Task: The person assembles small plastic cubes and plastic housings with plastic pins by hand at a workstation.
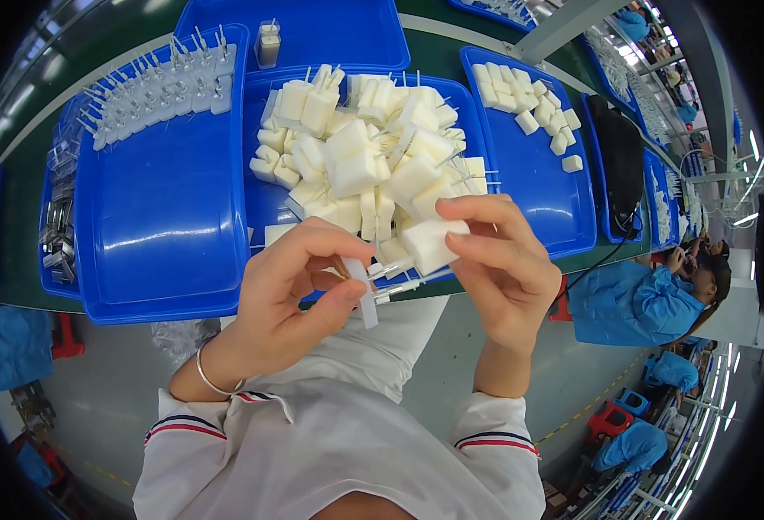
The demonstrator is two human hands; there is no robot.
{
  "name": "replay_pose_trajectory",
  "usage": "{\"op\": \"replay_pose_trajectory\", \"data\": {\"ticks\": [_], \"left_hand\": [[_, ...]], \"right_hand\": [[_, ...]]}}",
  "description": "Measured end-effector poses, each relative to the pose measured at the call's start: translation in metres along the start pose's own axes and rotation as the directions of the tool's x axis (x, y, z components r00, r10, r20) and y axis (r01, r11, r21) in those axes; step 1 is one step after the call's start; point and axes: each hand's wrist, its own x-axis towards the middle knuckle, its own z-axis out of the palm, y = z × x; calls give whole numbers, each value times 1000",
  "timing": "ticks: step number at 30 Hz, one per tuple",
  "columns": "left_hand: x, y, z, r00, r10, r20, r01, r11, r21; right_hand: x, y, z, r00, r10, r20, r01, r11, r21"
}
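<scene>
Head camera — the left hand [299, 282] pinches a flat white plastic plate [370, 311]; the right hand [510, 260] grasps a cream-white rectangular foam block [430, 246] near it.

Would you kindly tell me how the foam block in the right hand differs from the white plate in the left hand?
The foam block is thick and chunky, while the white plate is thin and flat. The right hand holds the foam block; the left hand holds the white plate. Both are pale and gripped by thumb and fingers.
</scene>
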Motion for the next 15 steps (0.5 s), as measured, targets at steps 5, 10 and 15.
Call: {"op": "replay_pose_trajectory", "data": {"ticks": [5,10,15], "left_hand": [[4,-6,-4,994,63,89,-52,992,-114],[6,-18,-5,969,142,202,-56,923,-379],[5,-22,-1,969,247,27,-217,892,-397]], "right_hand": [[-4,7,-3,991,128,25,-122,845,520],[-9,24,9,948,288,135,-262,465,845],[-9,19,9,970,185,156,-232,526,818]]}}
